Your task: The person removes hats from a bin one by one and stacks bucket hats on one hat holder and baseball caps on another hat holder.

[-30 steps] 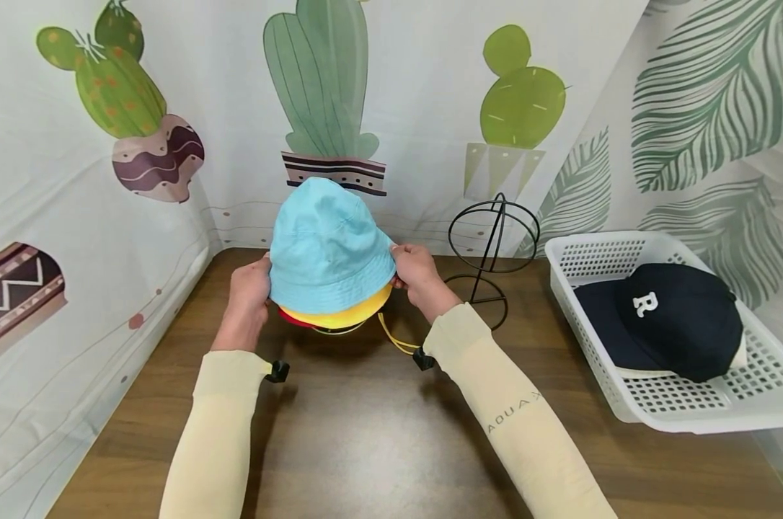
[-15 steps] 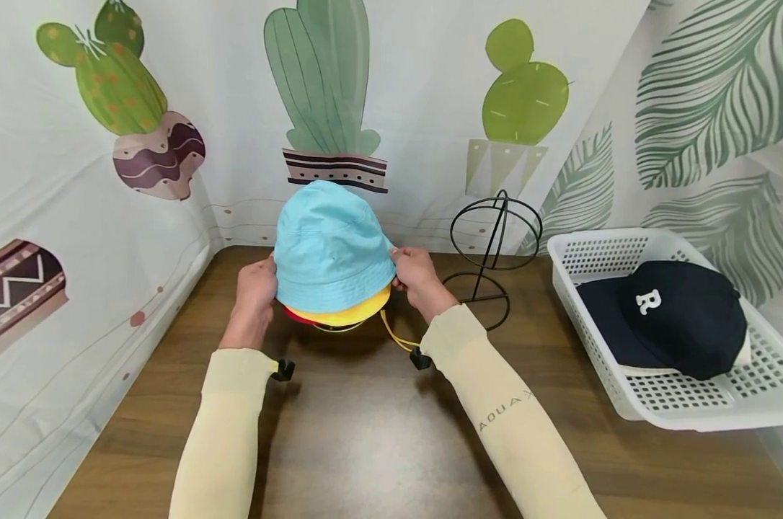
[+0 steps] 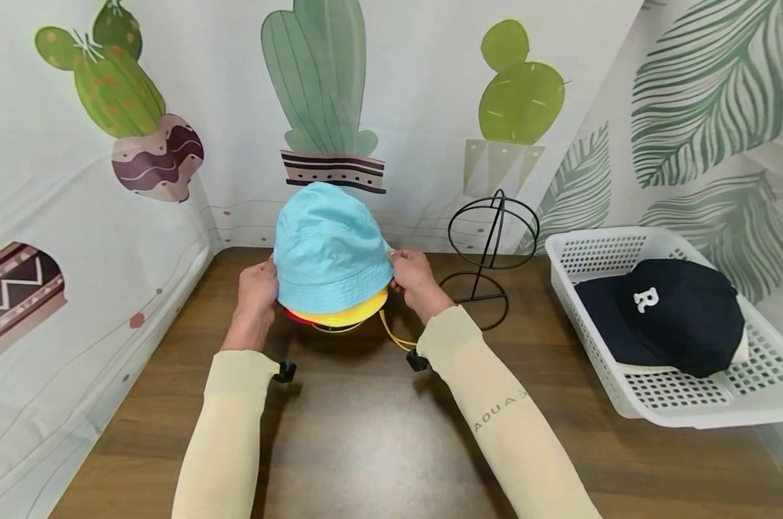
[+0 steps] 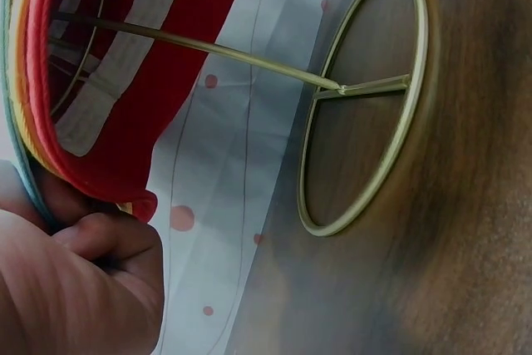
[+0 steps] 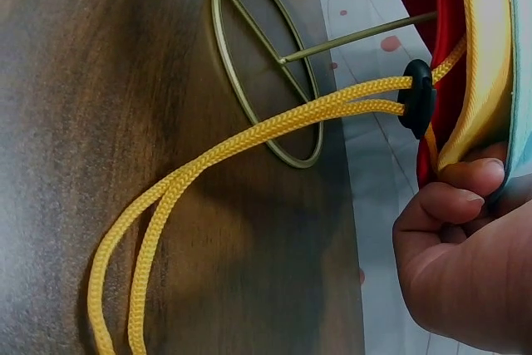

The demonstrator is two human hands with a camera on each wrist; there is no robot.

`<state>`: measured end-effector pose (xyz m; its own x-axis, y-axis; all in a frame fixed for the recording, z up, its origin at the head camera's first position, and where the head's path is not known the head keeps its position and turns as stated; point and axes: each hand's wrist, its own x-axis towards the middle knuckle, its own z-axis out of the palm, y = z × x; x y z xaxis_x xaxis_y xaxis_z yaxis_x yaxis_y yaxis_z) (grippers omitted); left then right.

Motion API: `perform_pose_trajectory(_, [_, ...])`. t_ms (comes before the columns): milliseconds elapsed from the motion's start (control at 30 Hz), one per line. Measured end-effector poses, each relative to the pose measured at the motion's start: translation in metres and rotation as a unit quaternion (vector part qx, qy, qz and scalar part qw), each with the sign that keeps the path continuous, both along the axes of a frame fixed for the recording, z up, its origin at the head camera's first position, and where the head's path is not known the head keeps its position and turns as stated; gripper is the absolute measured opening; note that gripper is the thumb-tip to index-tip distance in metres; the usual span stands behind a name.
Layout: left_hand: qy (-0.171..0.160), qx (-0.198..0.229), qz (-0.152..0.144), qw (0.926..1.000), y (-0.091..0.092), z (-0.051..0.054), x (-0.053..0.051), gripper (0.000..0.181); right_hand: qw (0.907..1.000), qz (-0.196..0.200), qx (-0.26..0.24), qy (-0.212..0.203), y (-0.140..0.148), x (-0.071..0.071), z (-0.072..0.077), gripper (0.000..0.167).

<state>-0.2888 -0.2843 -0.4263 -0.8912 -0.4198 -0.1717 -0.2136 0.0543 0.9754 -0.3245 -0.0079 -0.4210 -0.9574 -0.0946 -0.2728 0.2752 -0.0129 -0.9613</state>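
A light blue bucket hat (image 3: pixel 329 249) lies over a yellow hat (image 3: pixel 359 310) and a red one, stacked on a gold wire stand (image 4: pixel 366 89). The left hand (image 3: pixel 255 295) pinches the blue brim at its left side; in the left wrist view its fingers are curled at the layered brims. At the right side the right hand (image 3: pixel 417 277) pinches the blue brim between thumb and fingers. A yellow cord (image 5: pixel 241 135) with a black toggle (image 5: pixel 418 100) hangs from the yellow hat beside the right hand. The stand's top is hidden inside the hats.
Right of the hats stands a black wire hat stand (image 3: pixel 476 274) holding nothing. A white plastic basket (image 3: pixel 631 404) at the right contains a navy cap (image 3: pixel 683 317) with a white R, over something cream. Printed cloth (image 3: pixel 417 108) hangs behind the wooden table (image 3: pixel 365 447).
Compared with one second ago, the left hand and the blue hat's left brim have shifted slightly right. Both hands keep their grip on the brim.
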Motion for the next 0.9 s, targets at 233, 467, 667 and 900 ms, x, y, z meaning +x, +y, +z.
perform_pose_trajectory(233, [-0.010, -0.003, -0.004, 0.9999, -0.0014, 0.0027, 0.0015, 0.049, 0.9999, -0.004, 0.011, 0.007, -0.0017, 0.0011, 0.0020, 0.040])
perform_pose_trajectory(467, [-0.012, 0.000, -0.007, 0.9999, -0.0028, 0.0029, 0.0025, 0.049, 0.9998, -0.007, 0.015, 0.011, -0.0025, 0.0020, 0.0023, 0.037])
perform_pose_trajectory(667, [-0.017, -0.017, -0.015, 0.9996, -0.0037, 0.0050, 0.0052, 0.049, 0.9998, -0.008, 0.014, 0.012, -0.0028, 0.0033, 0.0043, 0.036])
perform_pose_trajectory(900, [-0.016, -0.021, -0.028, 0.9993, -0.0032, 0.0046, 0.0065, 0.051, 0.9999, -0.012, -0.001, 0.008, -0.0026, 0.0067, 0.0087, 0.033])
